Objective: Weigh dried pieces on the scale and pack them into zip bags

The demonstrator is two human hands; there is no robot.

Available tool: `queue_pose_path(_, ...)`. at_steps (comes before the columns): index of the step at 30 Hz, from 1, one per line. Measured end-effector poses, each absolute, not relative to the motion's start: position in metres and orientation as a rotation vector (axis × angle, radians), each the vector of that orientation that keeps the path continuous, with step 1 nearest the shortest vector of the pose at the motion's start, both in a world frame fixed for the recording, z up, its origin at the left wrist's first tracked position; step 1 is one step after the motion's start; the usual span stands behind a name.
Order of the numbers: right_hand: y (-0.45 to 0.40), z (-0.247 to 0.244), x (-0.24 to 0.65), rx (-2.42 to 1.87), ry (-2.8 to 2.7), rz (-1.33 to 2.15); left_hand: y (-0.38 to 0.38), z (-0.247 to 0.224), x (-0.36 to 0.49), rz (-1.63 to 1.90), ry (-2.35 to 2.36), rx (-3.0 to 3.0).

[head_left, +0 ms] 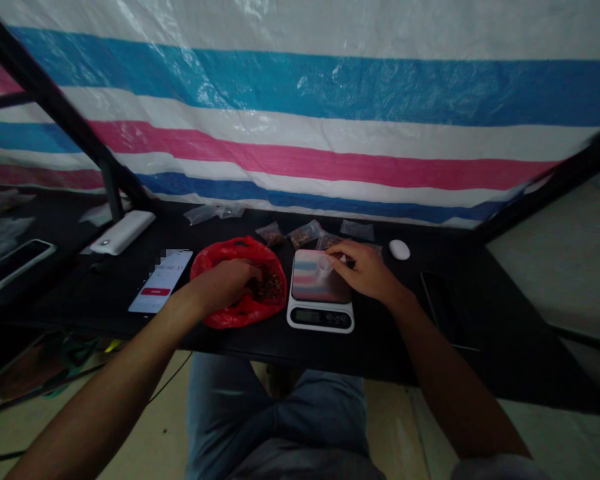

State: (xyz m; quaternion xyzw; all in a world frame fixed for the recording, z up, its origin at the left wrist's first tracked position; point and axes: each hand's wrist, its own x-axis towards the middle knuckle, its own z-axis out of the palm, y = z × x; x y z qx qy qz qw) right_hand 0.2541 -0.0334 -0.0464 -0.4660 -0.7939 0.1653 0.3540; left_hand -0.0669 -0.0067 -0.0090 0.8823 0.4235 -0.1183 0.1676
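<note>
My left hand [237, 279] reaches into an open red plastic bag [220, 315] that holds small brown pieces [271, 287]; its fingertips are hidden among them. A white kitchen scale [321, 319] with a shiny metal plate stands just right of the bag. On its plate is a small clear cup [324, 265]. My right hand [359, 267] holds the cup's rim with thumb and fingers. Behind the scale lie small clear bags with brown contents [305, 235], and a flat clear bag [357, 230].
Left of the red bag lies a lit phone [161, 283], with a white device [123, 233] behind it. A white oval object [399, 250] and a dark phone [443, 303] are at the right. Black frame bars [65, 113] slant beside the striped sheet.
</note>
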Motion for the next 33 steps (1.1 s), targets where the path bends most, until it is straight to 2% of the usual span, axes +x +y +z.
queue_pose_path(17,-0.034,-0.042,0.256,-1.229,-2.057,0.431,-0.004,-0.012,-0.062,-0.206,1.179,2.557)
queue_pose_path(33,-0.036,-0.039,0.257,-1.239,-2.062,0.448,0.004,-0.021,-0.062,-0.259,1.150,2.513)
